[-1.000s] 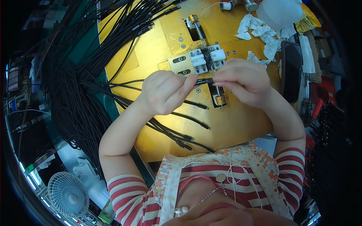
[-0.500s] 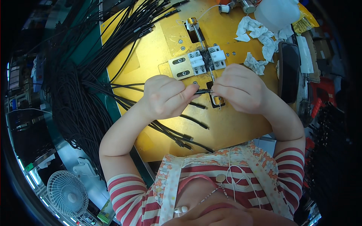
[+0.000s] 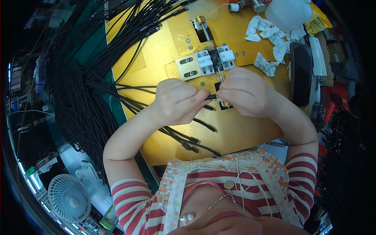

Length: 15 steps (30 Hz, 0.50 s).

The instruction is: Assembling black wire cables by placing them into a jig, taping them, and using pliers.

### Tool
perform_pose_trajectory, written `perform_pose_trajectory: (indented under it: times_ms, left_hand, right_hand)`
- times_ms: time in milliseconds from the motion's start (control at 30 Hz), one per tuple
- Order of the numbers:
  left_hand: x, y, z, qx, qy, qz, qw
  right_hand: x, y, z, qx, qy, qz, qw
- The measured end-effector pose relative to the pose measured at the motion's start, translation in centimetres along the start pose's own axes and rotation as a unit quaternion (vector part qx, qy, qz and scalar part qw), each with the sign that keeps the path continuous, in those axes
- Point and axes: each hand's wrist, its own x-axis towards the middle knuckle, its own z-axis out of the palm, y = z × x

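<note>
Between my two hands is a black cable plug [image 3: 211, 96]. My left hand [image 3: 178, 102] is closed round it, thumb and forefinger pinching the body. My right hand [image 3: 246, 94] is closed too, its fingertips meeting the far end of the plug; what lies inside them is hidden. Just beyond the hands, a fixture with white blocks [image 3: 205, 62] and a slotted metal plate [image 3: 188, 68] is screwed to the gold work plate [image 3: 164, 43]. A thin metal rod [image 3: 208, 36] runs toward the fixture. My right hand covers part of a brass fitting [image 3: 225, 105].
Black cables [image 3: 84, 105] hang in a thick bundle at left; several loose ends [image 3: 192, 143] lie below my left wrist. Crumpled tissues [image 3: 266, 64], a phone [image 3: 300, 74] and a white bottle [image 3: 288, 15] are at right. A small fan [image 3: 69, 197] stands lower left.
My left hand has shifted slightly right, and less of the plug shows between the hands. My right hand stays nearly in place. The fingers of both remain closed.
</note>
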Motion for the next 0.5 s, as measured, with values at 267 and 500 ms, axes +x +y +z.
perform_pose_trajectory:
  times_ms: [267, 500]
  left_hand:
    - [1.4, 1.0, -4.0, 0.047, -0.271, -0.230, 0.934]
    - [-0.6, 2.0, -7.0, -0.044, -0.452, -0.456, 0.765]
  right_hand:
    - [1.2, -0.8, -1.5, -0.021, -0.080, -0.026, 0.996]
    - [0.6, -0.6, -0.6, -0.106, 0.031, -0.108, 0.988]
